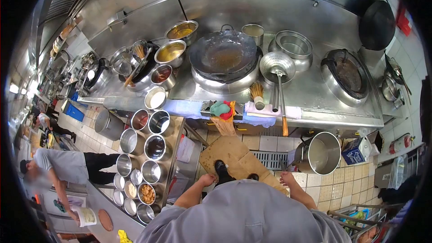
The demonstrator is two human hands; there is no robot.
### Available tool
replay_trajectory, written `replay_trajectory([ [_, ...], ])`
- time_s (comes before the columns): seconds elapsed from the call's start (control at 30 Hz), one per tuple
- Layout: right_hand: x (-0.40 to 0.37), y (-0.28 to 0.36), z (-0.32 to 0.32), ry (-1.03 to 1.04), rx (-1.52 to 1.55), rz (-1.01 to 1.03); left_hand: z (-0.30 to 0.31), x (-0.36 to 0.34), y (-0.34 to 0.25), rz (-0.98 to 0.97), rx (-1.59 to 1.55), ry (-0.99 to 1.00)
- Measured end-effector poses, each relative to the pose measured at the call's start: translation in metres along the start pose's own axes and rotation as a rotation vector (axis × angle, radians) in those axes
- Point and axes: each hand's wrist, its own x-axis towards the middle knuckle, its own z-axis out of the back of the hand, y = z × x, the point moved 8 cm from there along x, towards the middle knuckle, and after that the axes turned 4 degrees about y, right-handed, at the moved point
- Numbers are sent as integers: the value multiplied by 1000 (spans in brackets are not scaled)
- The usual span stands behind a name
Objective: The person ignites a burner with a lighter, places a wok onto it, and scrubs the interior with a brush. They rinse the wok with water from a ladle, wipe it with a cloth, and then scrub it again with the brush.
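My left hand [207, 180] hangs low beside my body, fingers curled closed, near the rack of seasoning pots. What is inside those fingers, if anything, is too small to make out. On the other side my right hand [286, 178] is closed around a thin dark thing [283, 164] that points away from me. Just right of it stands a tall steel stockpot [338, 146] with pale liquid. Ahead, a dark wok [204, 58] sits on the burner. A perforated skimmer [277, 64] with a wooden-ended handle rests to its right, beside a bamboo brush [257, 91].
Metal pots with sauces and food crowd the side counter [179, 130] at left. Oil bowls [170, 63] stand behind. Folded cloths [272, 110] line the stove edge. A person [67, 166] bends over a white bucket [85, 216]. Cardboard [234, 153] covers the floor.
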Motion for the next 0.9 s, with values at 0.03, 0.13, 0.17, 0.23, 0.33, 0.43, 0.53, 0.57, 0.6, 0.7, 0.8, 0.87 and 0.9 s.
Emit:
replay_trajectory([
  [0.03, -2, 0, -1, 1, 4, 0, 2, -2, -3, 9, -12, -6],
  [0.13, -3, 2, -2, -2, 5, 6, 9, -5, -12, -12, -20, -18],
  [0.17, -1, 2, -3, 9, -11, 0, 12, -6, -16, -43, -21, -25],
  [0.23, 0, 1, -4, 19, -23, -8, 13, -4, -18, -29, -38, 13],
  [0.33, 0, 2, -4, 8, -6, -5, 14, -5, -21, -11, -42, 34],
  [0.43, 1, 0, -4, 12, 5, 5, 19, -8, -23, -17, 14, 1],
  [0.53, 9, -6, -3, 20, 5, 44, 24, 11, -29, -142, 515, 40],
  [0.57, 16, -9, -2, 28, 8, 48, 48, 11, -29, -13, 383, 2],
  [0.6, 21, -12, 0, 40, -6, 48, 81, 9, -36, 92, 399, -118],
  [0.7, 23, -26, 7, -15, 46, 45, 193, 13, -93, -19, 384, -421],
  [0.8, 1, -29, 6, -41, 116, 3, 289, 7, -156, -270, 383, -786],
  [0.87, -14, -34, 0, -59, 144, -34, 328, -1, -197, -291, 537, -904],
  [0.9, -23, -41, -3, -82, 164, -61, 341, 8, -208, -222, 569, -835],
])
